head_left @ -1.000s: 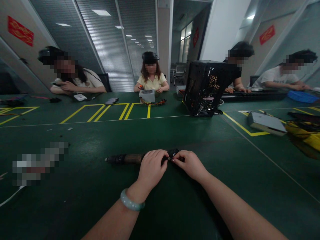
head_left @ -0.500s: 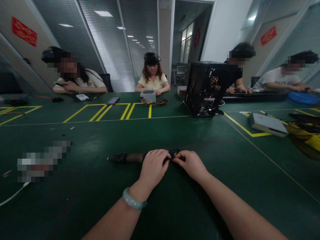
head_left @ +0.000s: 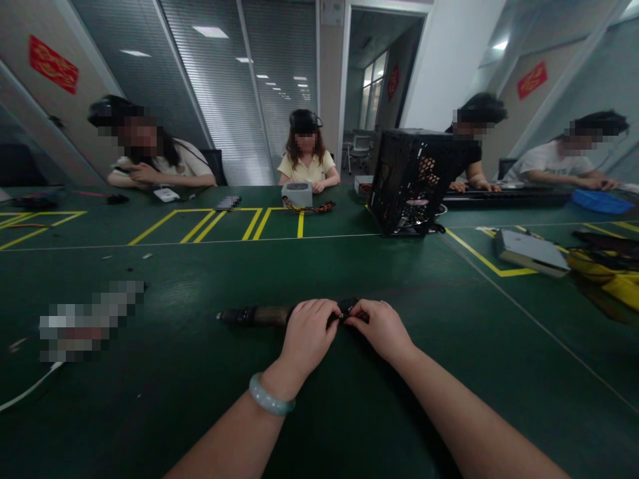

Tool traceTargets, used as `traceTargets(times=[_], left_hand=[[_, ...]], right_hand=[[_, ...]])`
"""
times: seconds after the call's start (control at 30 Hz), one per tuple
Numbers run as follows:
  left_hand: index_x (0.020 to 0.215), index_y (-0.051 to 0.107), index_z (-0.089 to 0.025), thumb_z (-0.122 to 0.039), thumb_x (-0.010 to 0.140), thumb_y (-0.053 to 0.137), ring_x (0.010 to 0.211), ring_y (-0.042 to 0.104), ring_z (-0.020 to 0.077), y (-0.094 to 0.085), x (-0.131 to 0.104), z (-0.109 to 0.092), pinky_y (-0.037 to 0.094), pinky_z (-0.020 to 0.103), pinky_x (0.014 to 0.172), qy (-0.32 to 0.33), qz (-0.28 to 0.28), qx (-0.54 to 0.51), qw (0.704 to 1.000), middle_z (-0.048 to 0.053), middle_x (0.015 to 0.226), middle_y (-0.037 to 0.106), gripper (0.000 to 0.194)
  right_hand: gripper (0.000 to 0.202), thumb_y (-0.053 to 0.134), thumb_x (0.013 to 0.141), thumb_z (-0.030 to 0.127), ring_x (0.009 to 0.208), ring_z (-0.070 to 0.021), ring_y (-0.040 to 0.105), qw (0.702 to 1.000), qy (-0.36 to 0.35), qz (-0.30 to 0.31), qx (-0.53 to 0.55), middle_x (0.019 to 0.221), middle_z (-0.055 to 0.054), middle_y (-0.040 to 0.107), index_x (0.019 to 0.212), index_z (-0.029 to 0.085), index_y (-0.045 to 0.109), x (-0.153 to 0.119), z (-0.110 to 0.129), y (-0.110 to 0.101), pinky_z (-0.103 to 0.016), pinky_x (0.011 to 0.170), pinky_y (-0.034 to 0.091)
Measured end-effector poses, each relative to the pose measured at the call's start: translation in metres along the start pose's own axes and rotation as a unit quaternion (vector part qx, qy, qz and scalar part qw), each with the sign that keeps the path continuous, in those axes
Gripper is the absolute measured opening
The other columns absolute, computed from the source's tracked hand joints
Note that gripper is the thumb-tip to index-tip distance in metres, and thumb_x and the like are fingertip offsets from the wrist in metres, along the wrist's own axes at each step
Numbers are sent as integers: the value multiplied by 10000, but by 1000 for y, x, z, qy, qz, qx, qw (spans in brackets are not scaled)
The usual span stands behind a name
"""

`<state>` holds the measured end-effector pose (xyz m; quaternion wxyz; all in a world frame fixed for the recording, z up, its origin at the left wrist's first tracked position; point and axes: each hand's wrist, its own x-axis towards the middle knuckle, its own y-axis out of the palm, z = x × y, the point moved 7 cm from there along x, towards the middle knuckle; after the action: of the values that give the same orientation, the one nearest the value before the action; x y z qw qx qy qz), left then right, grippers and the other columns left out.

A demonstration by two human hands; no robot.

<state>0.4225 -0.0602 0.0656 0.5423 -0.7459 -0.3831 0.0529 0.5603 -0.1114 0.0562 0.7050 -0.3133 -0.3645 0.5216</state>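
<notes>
A long dark cylindrical tool (head_left: pixel 269 316) lies crosswise on the green table, with a narrow metal tip at its left end and a brownish middle section. It resembles an electric screwdriver, but its exact kind is unclear. My left hand (head_left: pixel 309 332), below a pale green bangle, is closed over the tool's right part. My right hand (head_left: pixel 382 329) pinches at the tool's right end, its fingertips almost meeting those of the left. Between the fingertips a tiny shiny spot shows. The fingers hide much of this end, and a black part sticks out just behind them.
A black computer case (head_left: pixel 412 183) stands across the table beside a grey power supply (head_left: pixel 297 195) with cables. To the right lie a flat silver box (head_left: pixel 532 251) and a yellow-black bundle (head_left: pixel 609 273). A blurred-out item (head_left: pixel 92 319) with a white cable is at left. Several people sit opposite.
The view has shifted slightly. Both hands stay at the tool's right end, and the small shiny spot between the fingertips shows a little more clearly.
</notes>
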Motion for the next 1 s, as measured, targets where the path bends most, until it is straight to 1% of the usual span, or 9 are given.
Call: traceTargets(times=[0.17,0.3,0.37,0.53,0.6,0.8,0.93,1.0], left_hand=[[972,601,-249,-157,865,591,1032,579,215,-4,-1,-3,402,426,949,4,-2,6,1000,-7,1059,645,141],[955,595,-249,-146,870,580,1010,574,205,-5,-1,-4,399,405,926,10,-6,8,1000,-15,1039,637,134],[942,600,-246,-150,865,594,1005,572,204,-4,0,-3,395,395,921,10,-7,9,1000,-13,1031,637,123],[916,611,-239,-171,865,600,996,572,211,-3,0,-3,395,388,907,14,-5,8,1000,-1,1020,644,86],[928,611,-237,-165,867,582,1002,570,215,-6,-1,-5,395,394,913,18,-7,8,1000,9,1032,642,98],[950,593,-223,-154,850,556,1002,565,223,-12,-5,-10,394,414,934,19,-18,8,1000,30,1037,631,127],[945,580,-216,-135,827,560,997,569,222,-11,-6,-8,403,423,948,14,-27,5,1000,30,1016,631,144],[944,575,-218,-111,819,550,1008,572,216,-12,-6,-9,388,438,994,16,-38,0,999,25,1012,632,167]], right_hand=[[107,714,811,243,788,-180,626,1000,-19,-12,-16,809,20,688,877,227,631,0,3,1,-321,786,398],[235,685,828,202,837,-188,623,999,-36,-21,-33,847,10,698,1053,232,628,0,7,2,-327,815,395],[260,658,848,206,867,-190,623,998,-43,-18,-42,880,5,705,1105,240,636,1,10,4,-329,835,392],[222,592,890,218,972,-192,613,996,-55,-3,-75,1038,-13,706,1094,241,677,2,17,7,-324,895,380],[227,572,902,223,988,-191,608,995,-53,5,-88,1056,-15,703,1101,243,681,3,19,8,-320,903,377],[235,533,914,204,927,-186,616,993,-46,16,-108,1008,-26,702,1082,242,693,4,29,7,-294,868,392],[228,530,901,180,890,-189,623,989,-16,33,-140,961,-41,701,1031,232,710,8,33,11,-283,852,398],[213,534,887,162,896,-192,623,987,2,40,-158,946,-54,700,982,215,718,11,32,13,-273,849,400]])
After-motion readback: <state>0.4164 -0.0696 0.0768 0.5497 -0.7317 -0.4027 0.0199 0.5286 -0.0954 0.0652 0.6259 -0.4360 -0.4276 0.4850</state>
